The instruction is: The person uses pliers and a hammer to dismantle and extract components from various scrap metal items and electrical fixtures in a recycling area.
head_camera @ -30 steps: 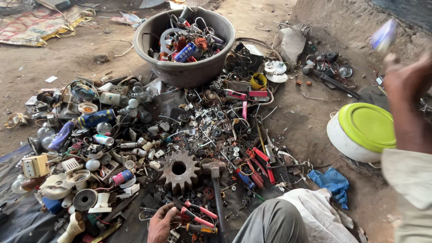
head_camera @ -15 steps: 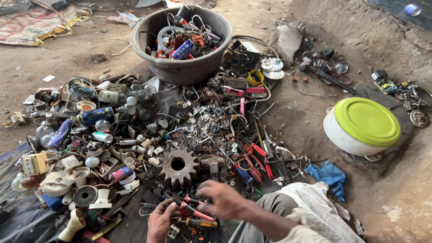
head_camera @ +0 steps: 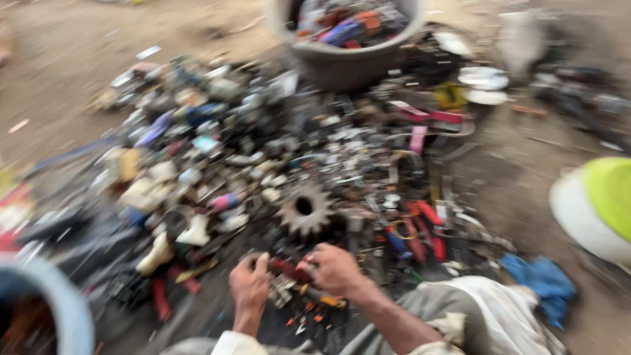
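The head view is blurred: just below the rusty gear, the left hand and right hand both close on a red-handled tool in the scrap pile on the ground.

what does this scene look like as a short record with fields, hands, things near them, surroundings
view: blurred, details soft
left hand: down on the scrap pile, grip unclear
right hand: on small red-handled pieces, grip unclear
just beyond hands: rusty gear wheel
pile: mixed small metal and plastic scrap on dirt ground
far side: grey tub of parts
right edge: white container with green lid
near right: blue cloth
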